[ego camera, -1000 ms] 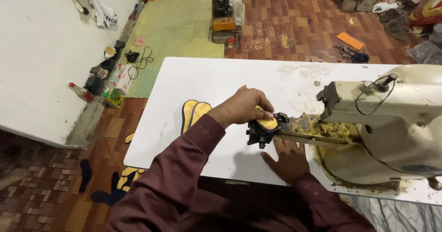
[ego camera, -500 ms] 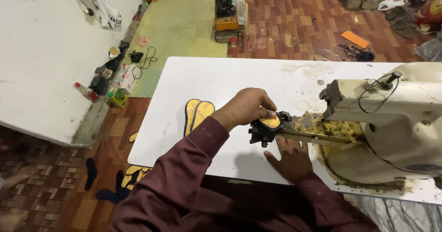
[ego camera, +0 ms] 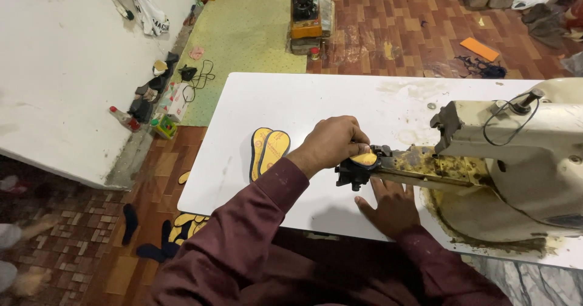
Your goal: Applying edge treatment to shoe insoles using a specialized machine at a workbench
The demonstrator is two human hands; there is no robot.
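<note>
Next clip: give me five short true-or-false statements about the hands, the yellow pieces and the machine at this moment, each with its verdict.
1. The left hand rests on a yellow sole piece at the tip of the machine's arm. True.
2. The right hand lies flat on the white table, under the arm. True.
3. The pair of yellow insoles lies to the right of the machine. False: it lies on the table to the left of the hands.
4. The cream sewing machine stands on the floor. False: it stands on the table.
5. The person wears short sleeves. False: long dark-red sleeves cover both arms.
</note>
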